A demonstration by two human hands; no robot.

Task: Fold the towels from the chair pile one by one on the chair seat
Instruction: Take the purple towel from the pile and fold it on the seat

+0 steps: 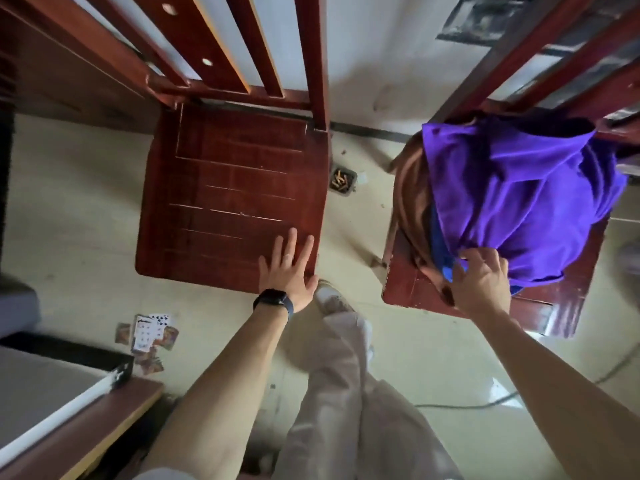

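Between two red wooden chairs, a person's right hand (pixel 481 282) curls its fingers into the near edge of a purple towel (pixel 512 195) topping the pile on the right-hand chair (pixel 415 292). The left hand (pixel 289 268) lies flat, fingers spread, on the left chair seat (pixel 221 188). Lifting only the purple layer, clear of the blue towel (pixel 446 265) and brown towel (pixel 412 188) beneath, should keep the pile from sliding. Playing cards (pixel 149 332) lie on the floor; no brand or writing is legible.
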